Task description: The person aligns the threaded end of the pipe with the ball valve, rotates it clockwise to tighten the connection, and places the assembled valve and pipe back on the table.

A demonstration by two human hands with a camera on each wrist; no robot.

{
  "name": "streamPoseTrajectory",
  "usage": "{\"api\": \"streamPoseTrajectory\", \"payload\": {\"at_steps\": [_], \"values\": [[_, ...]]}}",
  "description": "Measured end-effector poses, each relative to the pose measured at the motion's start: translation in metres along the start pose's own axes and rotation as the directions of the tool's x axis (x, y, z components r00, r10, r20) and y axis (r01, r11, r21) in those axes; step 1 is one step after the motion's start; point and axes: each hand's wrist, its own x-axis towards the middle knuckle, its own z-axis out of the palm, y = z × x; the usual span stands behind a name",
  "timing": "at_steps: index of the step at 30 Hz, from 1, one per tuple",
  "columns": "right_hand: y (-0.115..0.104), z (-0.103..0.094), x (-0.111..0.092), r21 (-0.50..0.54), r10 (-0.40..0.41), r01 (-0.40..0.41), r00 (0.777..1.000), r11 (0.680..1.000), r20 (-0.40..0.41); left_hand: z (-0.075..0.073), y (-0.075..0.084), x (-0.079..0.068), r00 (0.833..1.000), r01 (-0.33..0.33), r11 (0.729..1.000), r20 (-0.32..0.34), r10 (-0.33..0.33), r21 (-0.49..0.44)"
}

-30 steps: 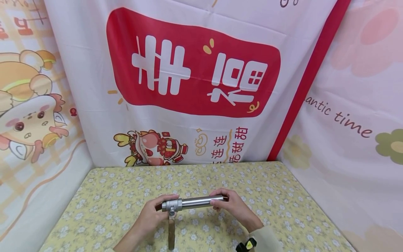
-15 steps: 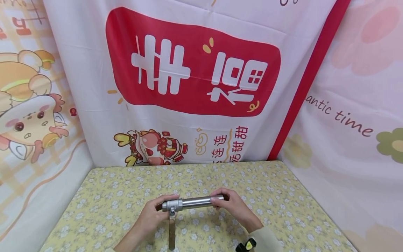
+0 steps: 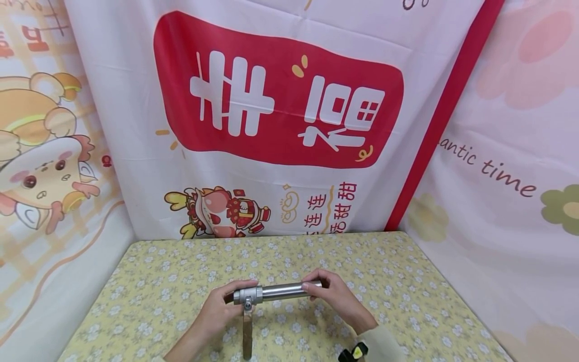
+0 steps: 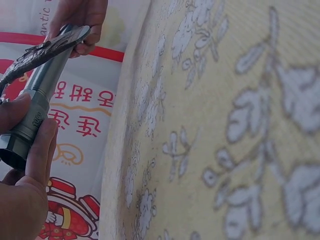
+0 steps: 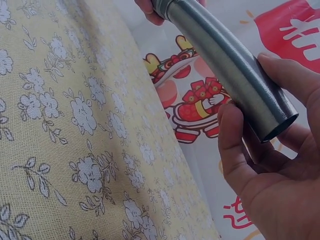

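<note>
A metal ball valve point(image 3: 248, 295) joined to a smooth steel pipe point(image 3: 282, 291) is held level above the table. My left hand point(image 3: 218, 309) grips the valve body, thumb and fingers on opposite sides. At the pipe's far end, my right hand point(image 3: 336, 295) pinches it between thumb and fingers. The valve's lever handle point(image 3: 247, 336), brownish and crinkled on its surface, points toward me. The left wrist view shows the hexagonal open end of the valve point(image 4: 31, 120) beside my left fingers. In the right wrist view the pipe point(image 5: 227, 60) ends in an open round mouth.
A table point(image 3: 181, 281) covered in yellow floral cloth lies beneath both hands. Printed white and red fabric point(image 3: 285, 100) hangs behind it, with more fabric point(image 3: 497, 151) on the right and left sides. A black band with a yellow mark point(image 3: 354, 352) sits by the right sleeve.
</note>
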Motion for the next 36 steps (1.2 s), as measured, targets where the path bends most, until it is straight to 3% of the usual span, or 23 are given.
{"api": "streamPoseTrajectory", "payload": {"at_steps": [13, 23, 36], "values": [[-0.002, -0.0021, -0.0002, 0.038, -0.034, 0.033, 0.999, 0.999, 0.025, 0.0005, -0.0004, 0.0011, 1.0, -0.007, 1.0, 0.006, 0.007, 0.0], [-0.0019, -0.008, -0.0024, 0.06, -0.067, 0.06, 0.989, 0.996, 0.133, -0.0003, 0.0017, 0.0008, 1.0, 0.006, 0.999, 0.007, -0.006, -0.038], [0.0016, -0.0087, -0.0009, 0.041, -0.044, 0.039, 0.991, 0.998, 0.127, -0.0008, -0.0005, 0.0005, 1.0, 0.019, 0.999, 0.002, -0.019, -0.04]]}}
